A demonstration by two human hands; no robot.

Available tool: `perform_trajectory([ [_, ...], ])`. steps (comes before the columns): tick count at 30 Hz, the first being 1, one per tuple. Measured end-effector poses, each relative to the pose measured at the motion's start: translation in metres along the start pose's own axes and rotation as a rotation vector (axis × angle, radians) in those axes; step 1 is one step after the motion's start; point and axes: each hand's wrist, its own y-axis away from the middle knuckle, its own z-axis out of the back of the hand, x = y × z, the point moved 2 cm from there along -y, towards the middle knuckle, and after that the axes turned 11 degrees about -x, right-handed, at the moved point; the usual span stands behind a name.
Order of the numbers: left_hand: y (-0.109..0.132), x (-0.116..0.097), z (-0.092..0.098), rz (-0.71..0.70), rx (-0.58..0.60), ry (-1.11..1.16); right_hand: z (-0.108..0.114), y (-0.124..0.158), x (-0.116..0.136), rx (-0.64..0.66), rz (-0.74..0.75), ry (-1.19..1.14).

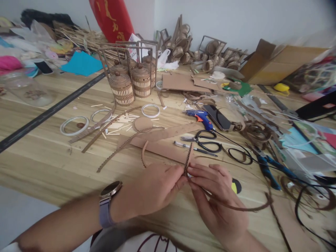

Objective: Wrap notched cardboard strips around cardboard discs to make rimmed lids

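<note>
At left, 2 white rings (pixel 75 134) lie near pale sticks (pixel 118 125). The left hand (pixel 157 187) pinches the lower end of 1 corrugated cardboard strip (pixel 188 158), which stands up between both hands' fingertips; the right hand (pixel 220 206) grips it too, with scissors (pixel 198 138) beyond and blue-handled pliers (pixel 271 176) farther right.

Showed matt corrugated cardboard in the upright strip (pixel 188 157) toward the near edge of the smooth, wood-grained desk (pixel 47 171), smooth plastic on the glue gun (pixel 202 117), polished metal on the watch (pixel 112 189).
</note>
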Motion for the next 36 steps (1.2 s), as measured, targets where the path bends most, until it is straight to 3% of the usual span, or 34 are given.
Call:
perform_trajectory([
  [9,0.0001,0.0034,0.0057,-0.106,0.034,-0.028,0.0034,0.0007,-0.0018,0.049,-0.053,-0.122],
  [15,-0.0030,0.0049,0.0034,-0.026,-0.006,0.099,0.0019,0.0017,-0.0020,0.033,0.003,-0.089],
  [23,-0.0008,0.0009,0.0033,0.021,0.002,0.004,-0.0030,0.0045,-0.0019,-0.020,0.007,-0.030],
  [29,-0.0008,-0.0003,0.0047,-0.043,-0.010,-0.050,-0.0013,0.0049,-0.0008,0.021,-0.038,-0.066],
  [36,-0.0013,0.0042,0.0080,-0.093,0.049,0.054,0.0009,0.0013,-0.0013,0.023,-0.092,-0.163],
])
